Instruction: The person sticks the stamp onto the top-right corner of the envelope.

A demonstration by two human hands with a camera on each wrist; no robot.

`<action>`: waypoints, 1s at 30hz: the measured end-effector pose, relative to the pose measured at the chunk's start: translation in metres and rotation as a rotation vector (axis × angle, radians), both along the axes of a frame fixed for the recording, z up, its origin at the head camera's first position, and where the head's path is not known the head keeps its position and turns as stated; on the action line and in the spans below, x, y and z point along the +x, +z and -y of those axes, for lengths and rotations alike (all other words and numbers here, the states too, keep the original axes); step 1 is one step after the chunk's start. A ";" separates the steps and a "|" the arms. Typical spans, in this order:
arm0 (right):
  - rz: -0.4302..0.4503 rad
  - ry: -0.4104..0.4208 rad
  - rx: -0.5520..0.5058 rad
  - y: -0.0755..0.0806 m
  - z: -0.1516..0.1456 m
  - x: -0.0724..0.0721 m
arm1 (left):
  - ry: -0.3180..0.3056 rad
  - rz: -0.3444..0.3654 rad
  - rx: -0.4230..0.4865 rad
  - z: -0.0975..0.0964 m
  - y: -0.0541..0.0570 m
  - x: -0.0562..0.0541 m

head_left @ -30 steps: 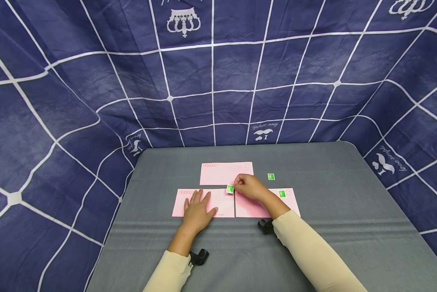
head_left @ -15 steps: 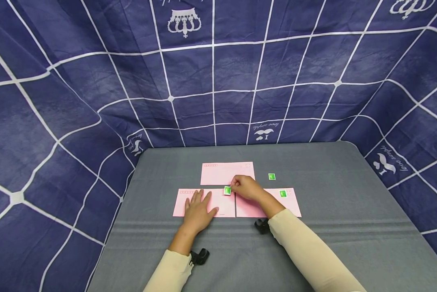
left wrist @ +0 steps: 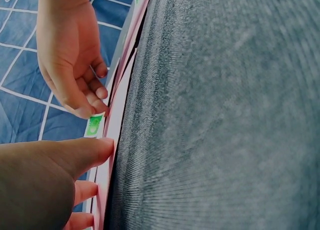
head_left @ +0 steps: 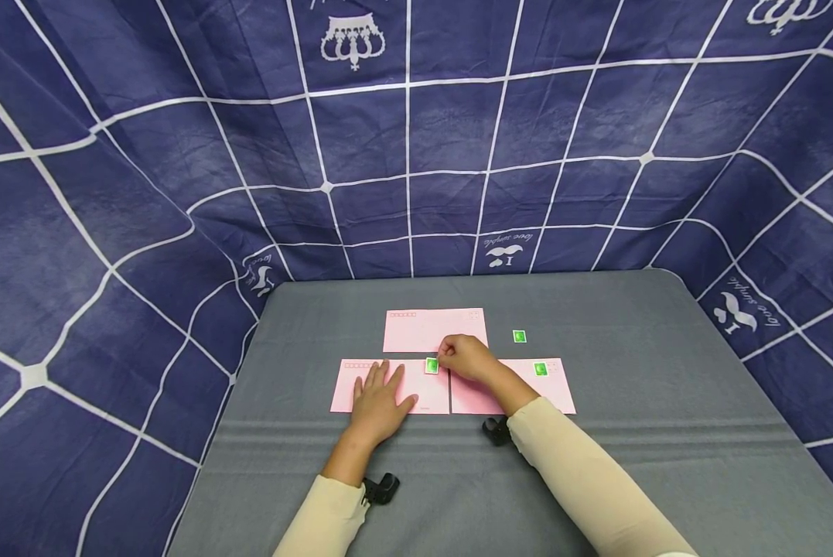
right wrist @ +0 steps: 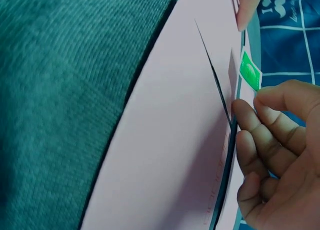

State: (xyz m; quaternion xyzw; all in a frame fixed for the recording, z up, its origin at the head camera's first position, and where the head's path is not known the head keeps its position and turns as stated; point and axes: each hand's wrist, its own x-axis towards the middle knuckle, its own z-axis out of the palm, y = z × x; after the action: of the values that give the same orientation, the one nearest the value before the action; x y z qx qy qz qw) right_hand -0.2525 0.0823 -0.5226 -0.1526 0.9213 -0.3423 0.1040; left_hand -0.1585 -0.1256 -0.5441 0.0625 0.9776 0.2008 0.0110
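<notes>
My right hand [head_left: 470,358] pinches a green, white-bordered stamp [head_left: 431,366] between thumb and forefinger at one edge. The stamp overlaps the upper right corner of the left pink envelope [head_left: 426,398]. In the right wrist view the stamp [right wrist: 250,71] stands tilted, the other fingers loosely curled below it. My left hand [head_left: 377,406] rests with spread fingers on the left part of that same envelope. In the left wrist view, the left thumb [left wrist: 95,152] lies along the envelope's near side, close below the stamp [left wrist: 95,124].
Beside it, a right pink envelope [head_left: 473,396] bears a green stamp [head_left: 541,369] at its upper right. A third pink envelope [head_left: 423,329] lies behind both. Another stamp [head_left: 520,336] lies loose on the grey table cloth [head_left: 597,333]. Blue gridded curtains [head_left: 444,139] surround the table.
My right hand has shifted slightly left and down with the stamp, which now sits over the left envelope's corner and is turned straighter. The left hand has stayed in place.
</notes>
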 end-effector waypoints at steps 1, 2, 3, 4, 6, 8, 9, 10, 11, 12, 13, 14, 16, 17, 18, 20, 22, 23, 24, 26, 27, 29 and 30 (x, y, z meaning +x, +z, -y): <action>-0.001 -0.002 0.008 0.000 0.001 0.000 | 0.000 0.002 0.001 0.000 0.000 0.000; -0.003 -0.003 0.016 -0.001 0.001 0.000 | 0.000 0.004 0.003 0.000 0.001 0.000; -0.002 -0.007 0.022 -0.001 0.002 0.000 | -0.001 0.006 0.006 0.000 0.001 0.001; -0.003 -0.010 0.025 -0.001 0.003 0.000 | -0.001 0.012 0.008 0.000 0.001 0.001; -0.010 -0.015 0.033 -0.002 0.004 -0.001 | -0.001 0.018 0.009 0.000 0.000 0.000; -0.024 -0.015 0.044 -0.003 0.006 -0.001 | 0.001 0.024 0.011 0.001 0.000 0.000; -0.030 -0.016 0.046 -0.003 0.006 0.000 | 0.002 0.027 0.011 0.001 0.000 -0.001; -0.037 -0.017 0.051 -0.004 0.007 -0.001 | 0.003 0.031 0.010 0.001 0.000 -0.001; -0.042 -0.019 0.054 -0.004 0.008 -0.001 | 0.004 0.031 0.012 0.001 -0.001 -0.001; -0.041 -0.022 0.054 -0.004 0.008 0.000 | 0.004 0.031 0.013 0.001 0.000 0.000; -0.041 -0.024 0.055 -0.004 0.009 -0.001 | 0.004 0.032 0.015 0.001 0.000 0.000; -0.040 -0.026 0.055 -0.003 0.009 0.000 | 0.003 0.032 0.014 0.001 0.000 0.000; -0.039 -0.031 0.059 -0.003 0.010 -0.001 | 0.000 0.027 0.013 0.001 0.000 0.000; -0.038 -0.032 0.061 -0.003 0.010 -0.001 | 0.000 0.026 0.014 0.001 0.000 0.001; -0.037 -0.033 0.064 -0.003 0.011 -0.001 | 0.000 0.027 0.014 0.001 0.001 0.001; -0.039 -0.032 0.071 -0.003 0.011 -0.001 | 0.001 0.029 0.017 0.001 0.001 0.001; -0.040 -0.031 0.080 -0.004 0.012 -0.002 | 0.002 0.031 0.019 0.000 0.000 0.001; -0.043 -0.030 0.085 -0.004 0.012 -0.003 | 0.003 0.034 0.019 0.000 0.000 0.001; -0.045 -0.030 0.089 -0.004 0.012 -0.003 | 0.003 0.033 0.018 0.000 0.000 0.001; -0.046 -0.031 0.097 -0.004 0.013 -0.003 | 0.003 0.029 0.016 0.000 0.000 0.000; -0.045 -0.032 0.099 -0.004 0.013 -0.004 | 0.002 0.028 0.015 0.000 0.000 0.000; -0.043 -0.034 0.106 -0.004 0.014 -0.004 | 0.002 0.025 0.014 0.000 -0.001 0.001; -0.043 -0.034 0.108 -0.004 0.014 -0.004 | 0.002 0.024 0.014 0.000 -0.001 0.001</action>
State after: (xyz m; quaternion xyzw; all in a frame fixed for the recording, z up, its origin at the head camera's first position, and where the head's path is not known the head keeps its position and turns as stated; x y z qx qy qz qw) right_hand -0.2562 0.0685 -0.5262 -0.1382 0.9429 -0.2906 0.0864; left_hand -0.1579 -0.1259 -0.5452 0.0594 0.9760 0.2086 0.0220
